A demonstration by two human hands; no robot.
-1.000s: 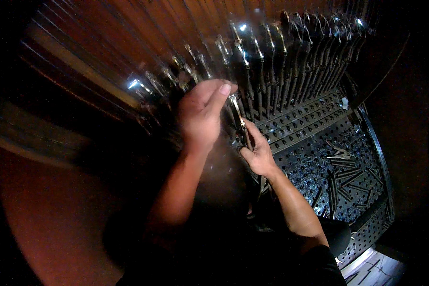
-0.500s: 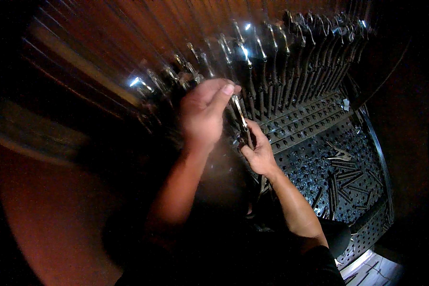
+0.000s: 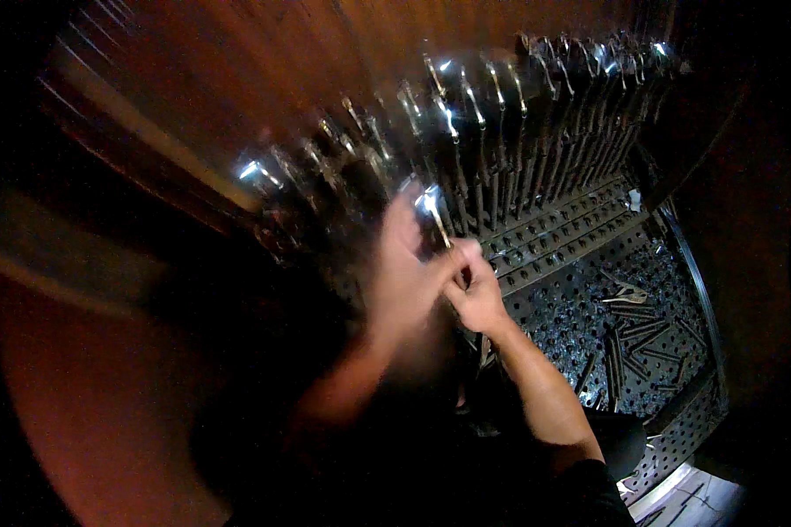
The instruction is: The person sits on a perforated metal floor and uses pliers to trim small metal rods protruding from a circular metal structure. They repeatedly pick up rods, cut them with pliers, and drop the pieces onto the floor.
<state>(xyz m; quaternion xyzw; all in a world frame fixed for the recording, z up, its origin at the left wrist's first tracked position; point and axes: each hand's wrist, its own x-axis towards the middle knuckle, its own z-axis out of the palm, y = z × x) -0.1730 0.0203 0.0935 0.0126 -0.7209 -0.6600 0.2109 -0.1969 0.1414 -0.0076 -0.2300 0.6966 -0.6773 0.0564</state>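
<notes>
My right hand (image 3: 482, 305) is closed around the lower part of a thin dark rod, its fingers wrapped about it. A shiny metal clip-like end (image 3: 433, 211) sticks up above that grip. Blurred by motion, my left hand (image 3: 400, 277) is right beside the metal end, its thumb side reaching across to my right hand. Whether its fingers grip anything cannot be made out. Just beyond the hands hangs a row of similar metal ends (image 3: 452, 121) with dark rods (image 3: 527, 171) below them.
To the right, a perforated dark panel (image 3: 554, 342) has several loose dark strips (image 3: 646, 342) lying on it. A slotted bar (image 3: 567, 227) runs along its far side. Reddish-brown surfaces rise behind and at the left. A dark rounded object (image 3: 620, 443) sits beside my right forearm.
My left hand has come down and right, from above the metal end to beside my right hand. My right hand keeps its hold and stays nearly in place.
</notes>
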